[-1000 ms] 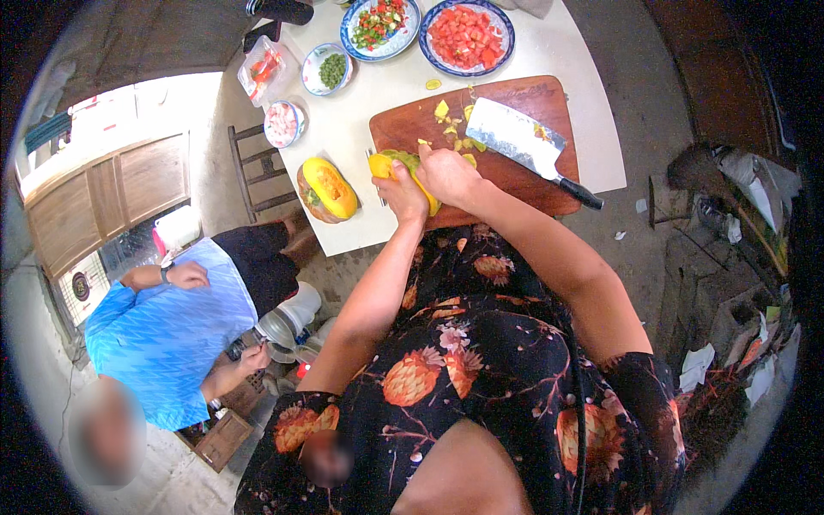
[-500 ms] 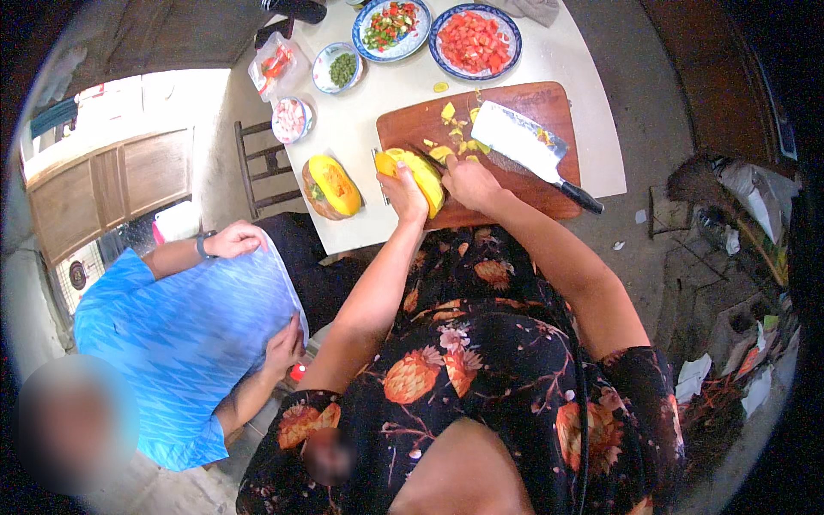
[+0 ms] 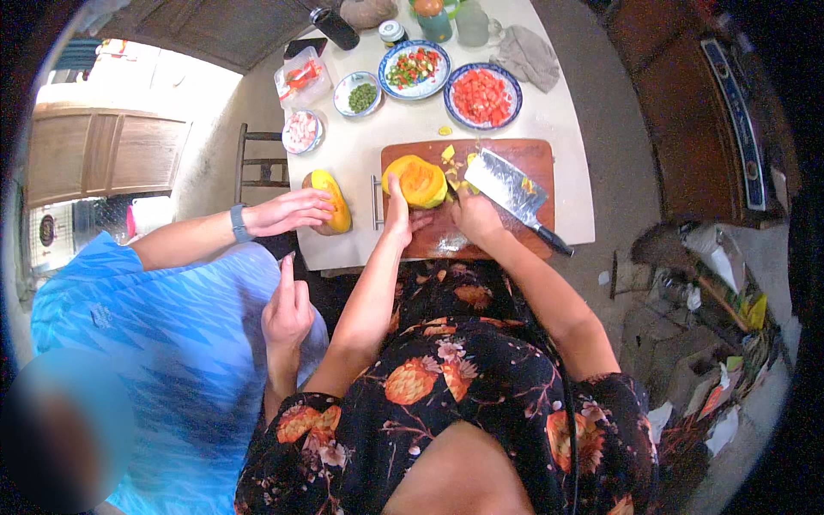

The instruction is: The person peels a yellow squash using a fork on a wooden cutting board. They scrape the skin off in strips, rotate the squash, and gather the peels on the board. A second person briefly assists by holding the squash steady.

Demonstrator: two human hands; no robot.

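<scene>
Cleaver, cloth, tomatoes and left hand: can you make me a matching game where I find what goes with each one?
Things:
1. Cleaver
2. Cloth
3. Tomatoes
4. Left hand

Matches:
A. on a blue-rimmed plate
B. holding a cut pumpkin
C. grey and crumpled
D. blade lying on the board

Right pairs: 1-D, 2-C, 3-A, 4-B

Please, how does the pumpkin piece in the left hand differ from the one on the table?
The held piece is in the left hand, over the board; the other piece lies on the table, left of the board. The other piece shows some brownish rind; on the held piece, none is visible. Both show yellow-orange cut flesh.
</scene>
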